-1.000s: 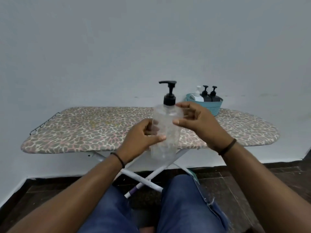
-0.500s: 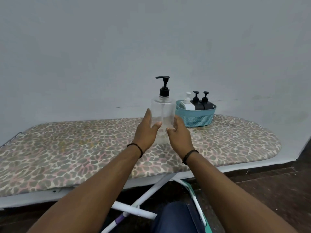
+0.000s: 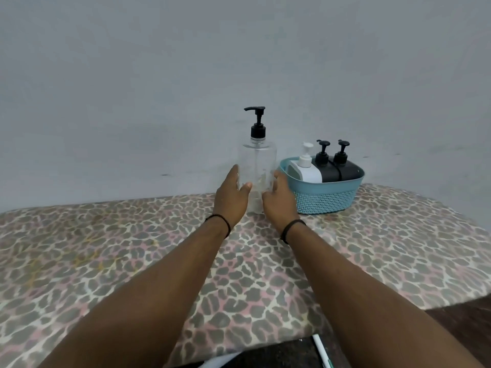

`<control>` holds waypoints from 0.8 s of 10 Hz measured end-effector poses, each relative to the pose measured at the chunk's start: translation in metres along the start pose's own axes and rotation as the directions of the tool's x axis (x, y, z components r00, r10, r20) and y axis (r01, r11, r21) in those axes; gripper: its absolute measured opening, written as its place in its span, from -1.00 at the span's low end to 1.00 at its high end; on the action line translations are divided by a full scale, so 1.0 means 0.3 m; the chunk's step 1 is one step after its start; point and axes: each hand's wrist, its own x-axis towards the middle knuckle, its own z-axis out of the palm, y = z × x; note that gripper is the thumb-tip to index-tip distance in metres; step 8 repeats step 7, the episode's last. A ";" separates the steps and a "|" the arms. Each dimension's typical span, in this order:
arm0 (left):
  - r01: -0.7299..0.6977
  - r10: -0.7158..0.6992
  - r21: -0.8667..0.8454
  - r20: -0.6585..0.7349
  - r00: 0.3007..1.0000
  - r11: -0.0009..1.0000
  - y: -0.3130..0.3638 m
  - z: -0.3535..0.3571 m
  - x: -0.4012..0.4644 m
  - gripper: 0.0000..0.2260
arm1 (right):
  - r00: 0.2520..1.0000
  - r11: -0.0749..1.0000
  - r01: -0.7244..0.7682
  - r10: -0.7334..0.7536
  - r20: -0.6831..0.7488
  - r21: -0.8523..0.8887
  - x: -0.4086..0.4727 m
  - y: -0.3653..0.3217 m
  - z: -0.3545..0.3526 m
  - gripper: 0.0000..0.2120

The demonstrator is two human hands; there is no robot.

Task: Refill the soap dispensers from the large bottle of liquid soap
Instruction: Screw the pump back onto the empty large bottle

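Observation:
A tall clear pump bottle (image 3: pixel 259 166) with a black pump head stands upright on the leopard-print ironing board (image 3: pixel 132 251), near its far edge. My left hand (image 3: pixel 232 196) lies against the bottle's left side, fingers straight and thumb reaching across its front. My right hand (image 3: pixel 280 199) lies against the right side, fingers also straight. Right of the bottle, a teal basket (image 3: pixel 328 199) holds one white dispenser (image 3: pixel 305 168) and two black dispensers (image 3: pixel 336 167), all with their pumps on.
A plain grey wall rises directly behind the board. The basket almost touches my right hand. The board's padded surface stretches wide to the left and towards me. Dark floor and a white board leg (image 3: pixel 321 351) show at the bottom right.
I moved closer to the board. Both hands carried the clear bottle forward from mid-air and it now stands on the board beside the basket.

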 end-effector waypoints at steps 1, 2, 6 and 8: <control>0.017 -0.017 -0.012 0.057 0.998 1.000 -0.057 0.010 0.012 -0.40 | 1.000 1.000 -0.014 0.014 0.003 0.001 0.020 0.033 0.013 -0.49; 0.044 -0.042 -0.021 0.072 0.997 0.999 -0.087 0.015 0.012 -0.27 | 1.000 1.000 -0.018 0.018 0.007 0.011 0.031 0.042 0.026 -0.43; 0.109 -0.100 -0.083 0.101 0.990 0.991 -0.098 0.027 0.029 -0.19 | 0.997 0.997 -0.079 0.078 0.029 0.025 0.047 0.040 0.029 -0.28; 0.129 -0.124 -0.068 0.071 0.990 0.989 -0.077 0.017 0.001 -0.17 | 0.998 0.997 -0.061 0.061 -0.006 0.056 0.026 0.033 0.018 -0.34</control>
